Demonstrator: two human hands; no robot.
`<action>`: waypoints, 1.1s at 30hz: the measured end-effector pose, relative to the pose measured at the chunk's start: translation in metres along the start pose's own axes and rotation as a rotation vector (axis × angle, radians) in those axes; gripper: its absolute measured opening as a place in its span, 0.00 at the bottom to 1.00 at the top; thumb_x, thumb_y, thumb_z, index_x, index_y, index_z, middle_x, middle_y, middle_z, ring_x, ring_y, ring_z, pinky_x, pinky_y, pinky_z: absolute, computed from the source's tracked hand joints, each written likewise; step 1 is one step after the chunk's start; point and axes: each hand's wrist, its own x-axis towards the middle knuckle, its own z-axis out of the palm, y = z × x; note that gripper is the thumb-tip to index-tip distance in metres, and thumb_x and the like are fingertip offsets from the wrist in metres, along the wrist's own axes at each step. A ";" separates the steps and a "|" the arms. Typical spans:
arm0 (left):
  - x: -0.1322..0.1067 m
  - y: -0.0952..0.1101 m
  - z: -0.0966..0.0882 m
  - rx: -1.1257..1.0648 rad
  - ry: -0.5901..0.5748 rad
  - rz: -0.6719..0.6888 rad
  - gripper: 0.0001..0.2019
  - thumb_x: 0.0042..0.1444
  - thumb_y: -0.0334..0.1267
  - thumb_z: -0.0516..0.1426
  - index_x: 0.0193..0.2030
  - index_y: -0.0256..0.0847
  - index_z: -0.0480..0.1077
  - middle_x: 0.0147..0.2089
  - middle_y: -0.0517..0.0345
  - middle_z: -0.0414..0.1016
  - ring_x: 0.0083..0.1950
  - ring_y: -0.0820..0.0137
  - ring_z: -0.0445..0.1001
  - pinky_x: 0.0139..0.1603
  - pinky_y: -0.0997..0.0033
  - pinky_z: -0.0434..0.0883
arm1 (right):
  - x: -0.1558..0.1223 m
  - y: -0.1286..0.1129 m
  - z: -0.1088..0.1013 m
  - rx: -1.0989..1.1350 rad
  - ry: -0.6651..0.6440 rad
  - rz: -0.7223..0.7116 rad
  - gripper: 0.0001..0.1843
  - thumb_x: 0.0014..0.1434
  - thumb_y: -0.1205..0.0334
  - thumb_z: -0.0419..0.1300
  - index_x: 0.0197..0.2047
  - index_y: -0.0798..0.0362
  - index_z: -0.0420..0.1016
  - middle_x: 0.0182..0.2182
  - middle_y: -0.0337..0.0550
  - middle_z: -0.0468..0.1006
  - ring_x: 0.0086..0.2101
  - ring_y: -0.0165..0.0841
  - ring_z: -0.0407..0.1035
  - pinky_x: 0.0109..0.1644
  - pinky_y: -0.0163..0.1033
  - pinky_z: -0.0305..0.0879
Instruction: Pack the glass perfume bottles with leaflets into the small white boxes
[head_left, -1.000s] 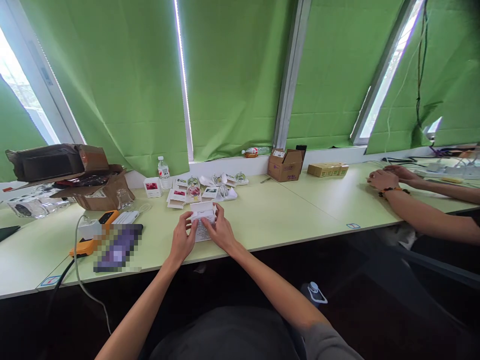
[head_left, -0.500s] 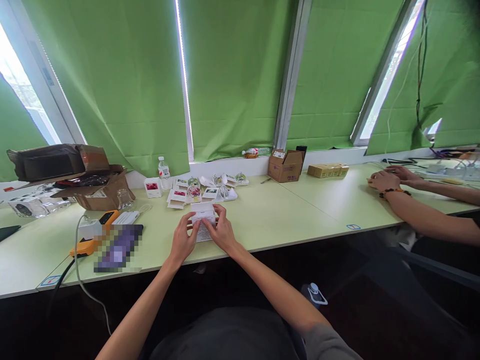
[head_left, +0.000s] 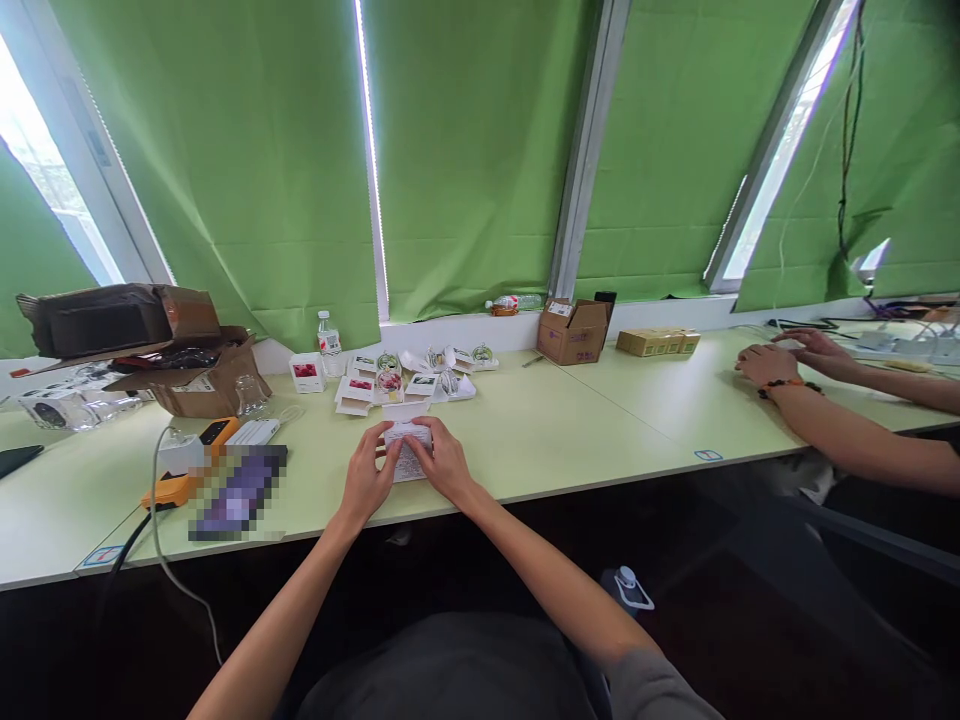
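Note:
Between my two hands is a small white carton with fine printed text on the side facing me and a flap raised at its far edge. My left hand grips its left side, thumb on the near face. On the right side, my right hand holds it the same way, its thumb also on the printed face. Just beyond lie several opened white cartons with pictures on them, and round clear items with coloured contents. One closed white carton stands to their left.
A water bottle stands behind the cartons. Brown cardboard boxes are stacked at left, near a phone and a cable. An open cardboard box and yellowish boxes sit farther right. A co-worker's hands rest at far right.
My fingers have shifted slightly on the carton, the right ones moving a little lower over its far edge. The carton stays in place between both hands.

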 end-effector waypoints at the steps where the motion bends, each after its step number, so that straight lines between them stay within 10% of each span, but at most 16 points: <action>1: 0.000 0.000 0.000 0.006 0.003 0.008 0.17 0.64 0.45 0.52 0.57 0.44 0.64 0.56 0.48 0.69 0.49 0.65 0.73 0.43 0.63 0.77 | 0.000 0.001 0.000 0.003 -0.001 0.005 0.19 0.65 0.50 0.52 0.54 0.50 0.65 0.50 0.46 0.74 0.46 0.39 0.71 0.46 0.43 0.68; 23: -0.001 -0.002 0.000 0.037 0.028 0.026 0.18 0.64 0.44 0.52 0.59 0.45 0.62 0.58 0.48 0.66 0.51 0.65 0.72 0.43 0.64 0.77 | -0.002 -0.001 0.002 -0.017 0.013 0.057 0.23 0.63 0.47 0.54 0.56 0.50 0.61 0.47 0.45 0.75 0.33 0.35 0.72 0.38 0.40 0.67; 33: 0.000 0.000 -0.001 0.088 0.067 0.115 0.15 0.64 0.43 0.52 0.56 0.43 0.65 0.62 0.45 0.63 0.66 0.59 0.62 0.58 0.55 0.70 | -0.002 0.001 0.005 0.001 0.071 -0.037 0.20 0.63 0.50 0.55 0.54 0.50 0.62 0.57 0.52 0.67 0.51 0.40 0.68 0.50 0.44 0.68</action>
